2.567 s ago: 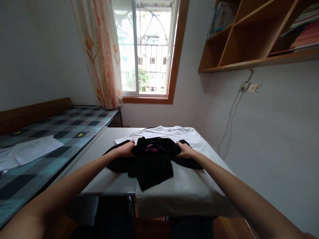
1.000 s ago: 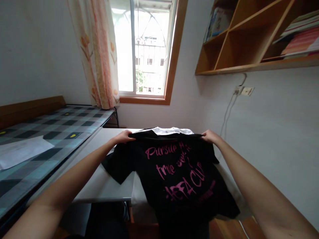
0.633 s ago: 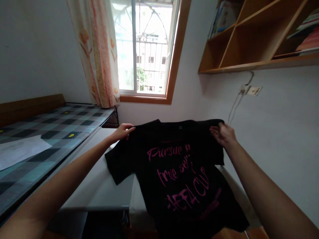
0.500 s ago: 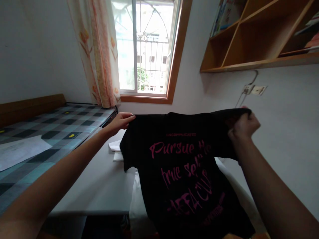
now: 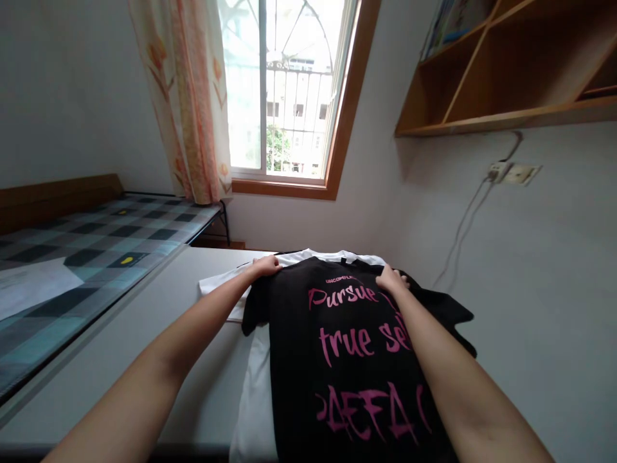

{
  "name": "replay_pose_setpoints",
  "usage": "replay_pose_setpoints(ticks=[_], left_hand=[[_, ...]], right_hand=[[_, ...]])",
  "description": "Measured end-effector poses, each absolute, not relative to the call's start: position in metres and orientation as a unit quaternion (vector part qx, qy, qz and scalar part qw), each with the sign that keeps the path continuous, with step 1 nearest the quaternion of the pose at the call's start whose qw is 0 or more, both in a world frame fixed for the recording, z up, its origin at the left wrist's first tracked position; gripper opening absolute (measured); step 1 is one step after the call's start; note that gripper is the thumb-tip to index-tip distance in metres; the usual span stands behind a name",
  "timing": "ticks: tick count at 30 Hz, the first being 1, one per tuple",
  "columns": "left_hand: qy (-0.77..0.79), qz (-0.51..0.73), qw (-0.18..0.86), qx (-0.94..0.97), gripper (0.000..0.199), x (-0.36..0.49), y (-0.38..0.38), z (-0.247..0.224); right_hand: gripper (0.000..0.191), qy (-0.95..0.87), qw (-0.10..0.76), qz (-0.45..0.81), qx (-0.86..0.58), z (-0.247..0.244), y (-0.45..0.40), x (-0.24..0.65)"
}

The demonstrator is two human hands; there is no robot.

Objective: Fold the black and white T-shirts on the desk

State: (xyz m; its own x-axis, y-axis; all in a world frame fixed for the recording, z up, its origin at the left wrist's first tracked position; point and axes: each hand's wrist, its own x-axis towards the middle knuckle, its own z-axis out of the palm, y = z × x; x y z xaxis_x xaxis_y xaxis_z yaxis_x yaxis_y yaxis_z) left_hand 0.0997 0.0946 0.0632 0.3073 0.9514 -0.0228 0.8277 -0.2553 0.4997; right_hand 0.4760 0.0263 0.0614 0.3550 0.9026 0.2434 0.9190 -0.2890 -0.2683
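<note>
A black T-shirt (image 5: 294, 360) with pink lettering lies spread, back side up, over a white T-shirt (image 5: 255, 386). The white one shows at the collar, along the left sleeve and down the left side. My left hand (image 5: 267, 265) is closed on the black shirt's left shoulder, fingers curled over the cloth. On its right shoulder, beside the collar, my right hand (image 5: 393, 280) is closed too, its fingertips partly hidden. My right forearm covers part of the lettering. The right sleeve of the black shirt spreads out past my right hand.
Both shirts rest on a white table (image 5: 193, 321). To the left is a bed with a checked mattress (image 5: 159, 225) and a sheet of paper (image 5: 38, 286) on it. A wooden shelf (image 5: 482, 122) hangs at upper right, above a wall socket (image 5: 511, 172) with cords.
The black T-shirt, held up stretched in the air before, has come down onto the white shirt. Both hands have lowered, and my right hand has moved inward to the left.
</note>
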Motion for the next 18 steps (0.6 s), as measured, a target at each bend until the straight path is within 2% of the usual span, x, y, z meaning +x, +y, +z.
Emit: replay_pose_setpoints(ticks=[4,9,13,18], left_hand=[[0.552,0.132,0.246,0.786,0.017,0.1,0.108,0.055],[0.552,0.122,0.286,0.774,0.025,0.116,0.129,0.057],[0.538,0.134,0.365,0.748,0.032,0.137,0.13,0.056],[0.519,0.177,0.388,0.741,0.02,0.15,0.129,0.051]], right_hand=[[0.048,-0.494,0.138,-0.004,-0.858,0.048,0.042,0.488],[0.048,-0.595,0.15,0.014,-0.789,0.037,0.073,0.502],[0.046,-0.648,0.144,0.038,-0.747,0.023,0.09,0.509],[0.041,-0.636,0.14,0.058,-0.756,0.013,0.093,0.516]])
